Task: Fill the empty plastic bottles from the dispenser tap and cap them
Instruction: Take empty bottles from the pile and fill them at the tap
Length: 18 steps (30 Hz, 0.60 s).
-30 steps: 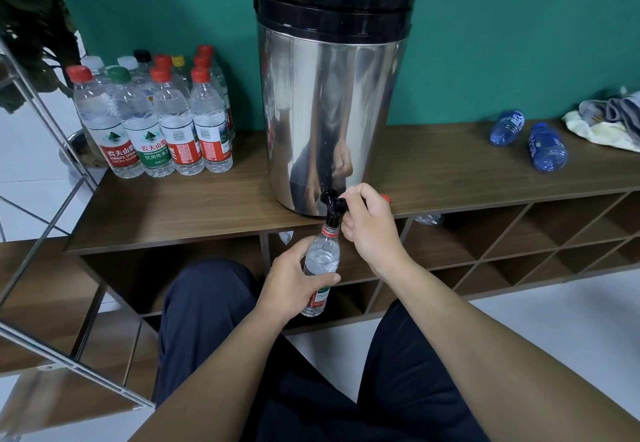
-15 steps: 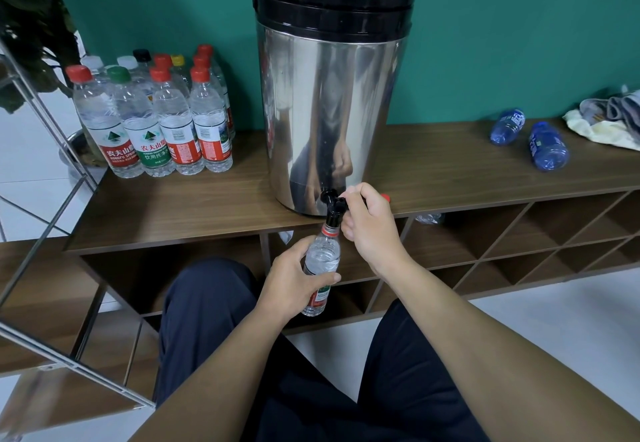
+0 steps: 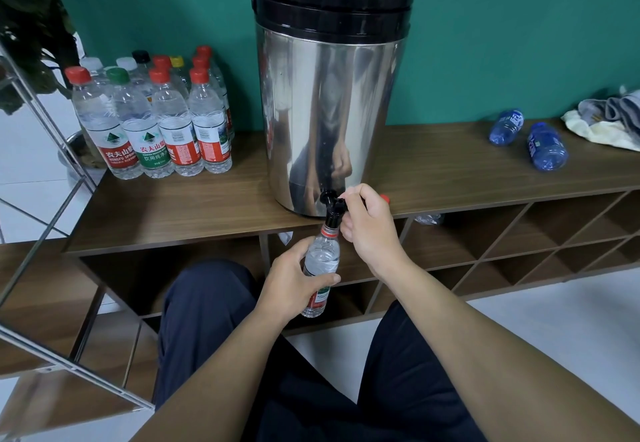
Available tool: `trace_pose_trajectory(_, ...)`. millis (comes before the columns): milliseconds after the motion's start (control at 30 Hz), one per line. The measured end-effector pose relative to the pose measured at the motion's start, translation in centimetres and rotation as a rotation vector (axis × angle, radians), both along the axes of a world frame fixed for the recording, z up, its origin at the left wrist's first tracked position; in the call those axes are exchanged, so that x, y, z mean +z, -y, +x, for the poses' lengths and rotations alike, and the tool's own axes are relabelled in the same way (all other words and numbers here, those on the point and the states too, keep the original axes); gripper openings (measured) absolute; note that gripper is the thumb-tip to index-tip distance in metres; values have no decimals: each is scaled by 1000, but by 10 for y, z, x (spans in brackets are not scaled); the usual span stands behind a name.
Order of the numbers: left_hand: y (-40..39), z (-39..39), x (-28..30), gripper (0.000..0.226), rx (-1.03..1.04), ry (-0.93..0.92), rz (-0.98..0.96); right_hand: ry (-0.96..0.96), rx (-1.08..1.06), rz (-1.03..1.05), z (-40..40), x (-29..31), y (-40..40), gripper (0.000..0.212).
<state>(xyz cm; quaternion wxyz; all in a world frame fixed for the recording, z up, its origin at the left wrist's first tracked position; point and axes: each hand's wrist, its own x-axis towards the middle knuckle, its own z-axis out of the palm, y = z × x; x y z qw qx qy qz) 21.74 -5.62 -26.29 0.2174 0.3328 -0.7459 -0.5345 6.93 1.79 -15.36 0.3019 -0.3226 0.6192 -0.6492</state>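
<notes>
Two hands share the work at the tap. Nearest the camera, the left hand (image 3: 298, 273) wraps its curled fingers round the body of the bottle (image 3: 320, 263), held upright with its long axis vertical. Its open mouth sits directly under the tap (image 3: 333, 206), just above those fingers. Beside the neck, the right hand (image 3: 367, 223) has fingers curled, thumb and forefinger pinching the tap lever; a red cap (image 3: 384, 198) shows just behind its knuckles. The fill level cannot be read. Judged next: release the lever, then cap; the right hand lies nearer the cap. Beyond stands the dispenser (image 3: 329, 95) on the shelf (image 3: 194, 206), capped bottles (image 3: 156, 123) farther left.
</notes>
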Motion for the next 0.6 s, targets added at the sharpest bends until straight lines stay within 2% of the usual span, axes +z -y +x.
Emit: trace_pose_trajectory(600, 0, 1, 0, 79, -12, -5, -1, -17, -11, 21, -1, -1, 0, 23)
